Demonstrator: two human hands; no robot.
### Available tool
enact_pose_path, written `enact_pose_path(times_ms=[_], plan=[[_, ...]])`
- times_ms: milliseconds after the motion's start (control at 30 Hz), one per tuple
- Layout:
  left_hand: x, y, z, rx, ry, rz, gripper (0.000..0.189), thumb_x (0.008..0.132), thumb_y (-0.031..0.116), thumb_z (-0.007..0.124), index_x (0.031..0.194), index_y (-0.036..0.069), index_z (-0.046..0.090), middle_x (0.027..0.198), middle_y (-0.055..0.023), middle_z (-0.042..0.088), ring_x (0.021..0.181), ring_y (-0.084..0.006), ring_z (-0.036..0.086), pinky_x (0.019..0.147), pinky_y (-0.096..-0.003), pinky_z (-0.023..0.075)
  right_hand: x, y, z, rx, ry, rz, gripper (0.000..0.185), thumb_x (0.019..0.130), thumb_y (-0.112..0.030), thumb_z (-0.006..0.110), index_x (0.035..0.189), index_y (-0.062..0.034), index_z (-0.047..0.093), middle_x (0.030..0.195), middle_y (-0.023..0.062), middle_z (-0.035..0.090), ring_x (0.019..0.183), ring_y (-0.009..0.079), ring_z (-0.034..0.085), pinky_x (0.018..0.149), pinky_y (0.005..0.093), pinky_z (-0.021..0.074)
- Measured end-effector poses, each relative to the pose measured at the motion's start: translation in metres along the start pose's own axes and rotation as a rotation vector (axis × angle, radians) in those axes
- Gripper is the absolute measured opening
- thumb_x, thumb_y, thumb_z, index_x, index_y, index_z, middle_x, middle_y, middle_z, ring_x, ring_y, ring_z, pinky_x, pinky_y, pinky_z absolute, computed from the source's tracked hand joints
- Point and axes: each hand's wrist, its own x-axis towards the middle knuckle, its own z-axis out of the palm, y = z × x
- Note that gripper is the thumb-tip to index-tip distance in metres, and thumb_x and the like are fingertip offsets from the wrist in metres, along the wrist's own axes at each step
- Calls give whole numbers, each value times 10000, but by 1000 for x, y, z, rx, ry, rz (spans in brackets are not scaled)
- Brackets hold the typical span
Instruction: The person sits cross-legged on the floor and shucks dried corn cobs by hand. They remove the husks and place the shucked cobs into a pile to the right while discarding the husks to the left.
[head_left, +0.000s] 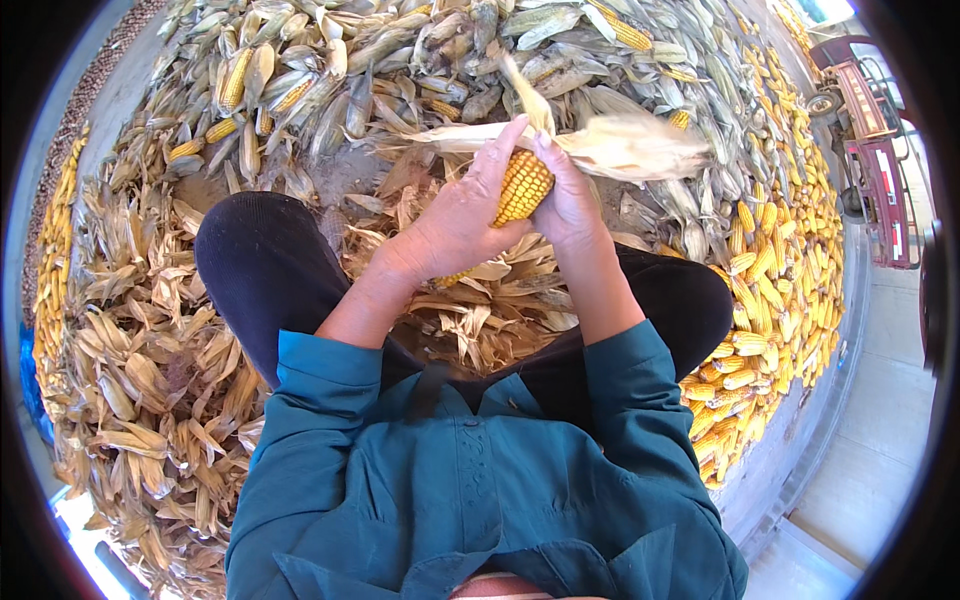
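Note:
Both my hands are around an ear of yellow corn (523, 187) just beyond my knees, its kernels bare between them. My left hand (465, 206) wraps the ear from the left side, fingers at its upper end. My right hand (566, 191) is against the ear's right side, thumb and fingers near the base of the pale husk (637, 146). The husk leaves are spread outward from the ear's far end, and the right part is blurred. Below my left hand, a bit of another yellow ear (454, 277) shows among loose dry husks (469, 330) between my legs.
Unhusked corn ears (390, 45) lie heaped ahead. Dry husks (150, 375) are piled at the left. A pile of husked ears (765, 300) stretches along the right, beside a concrete floor. A red vehicle (885, 172) stands at the far right.

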Motion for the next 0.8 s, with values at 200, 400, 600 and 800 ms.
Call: enact_pose_path(times_ms=[200, 400, 600, 800], plan=[[1, 3, 3, -121, 165, 52, 988, 739, 90, 718, 1443, 0, 31, 1285, -201, 378, 1233, -300, 393, 1072, -391, 300, 7, -18, 17, -78, -170, -141, 589, 853, -324, 673, 1282, 20, 464, 1191, 179, 582, 1089, 281, 578, 973, 413, 466], [0, 6, -7, -190, 168, -158, 880, 757, 241, 760, 1374, -31, 195, 1198, -181, 461, 1129, -247, 467, 1009, -359, 365, 16, -26, 26, -15, -241, -175, 455, 882, -287, 626, 1180, 45, 537, 1042, 182, 645, 997, 287, 622, 939, 435, 482], [-1, 6, -23, -422, -186, -275, 654, 785, 322, 734, 1255, -29, 445, 1098, -112, 570, 998, -182, 526, 931, -331, 415, 13, -34, 16, 7, -251, -146, 638, 869, -238, 639, 1370, 41, 361, 1072, 140, 612, 910, 233, 621, 924, 439, 489], [-2, -1, -11, -75, -230, -267, 610, 782, 378, 693, 1129, -59, 446, 1011, -265, 599, 966, -360, 602, 856, -394, 465, 9, -48, 14, -39, 151, 15, 197, 906, -186, 598, 1001, -15, 576, 705, 81, 607, 589, 160, 578, 731, 386, 516]])
